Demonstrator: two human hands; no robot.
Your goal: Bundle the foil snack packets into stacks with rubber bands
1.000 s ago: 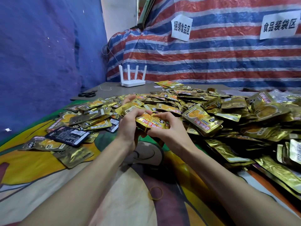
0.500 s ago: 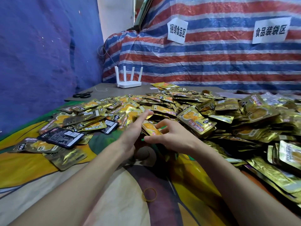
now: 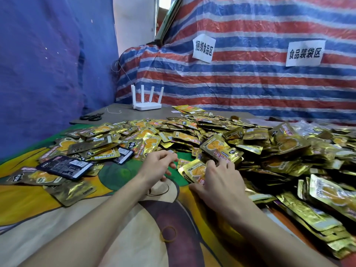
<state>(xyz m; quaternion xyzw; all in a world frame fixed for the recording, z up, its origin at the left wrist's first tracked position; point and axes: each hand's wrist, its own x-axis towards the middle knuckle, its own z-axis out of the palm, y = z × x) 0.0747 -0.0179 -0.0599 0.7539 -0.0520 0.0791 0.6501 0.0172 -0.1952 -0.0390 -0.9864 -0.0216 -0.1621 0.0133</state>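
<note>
- Foil snack packets: heaped from 10 to 3 o'clock.
- I see the right hand gripping one packet.
- Left hand: loosely curled, empty.
- Rubber band: 6 o'clock.

A blue tarpaulin hangs as the left wall. A red, white and blue striped tarpaulin covers the back and right, creased and bulging. Two white paper signs with black Chinese characters are stuck on it, one nearer the corner and a wider one to its right. In the corner between the tarpaulins a pale plaster wall shows, with a bright gap at the top. A grey-brown tabletop carries a white four-antenna router, black-handled scissors and a loose white thread. A cartoon-print cloth in yellow, green and cream covers the near surface. The light is soft and even.
</note>
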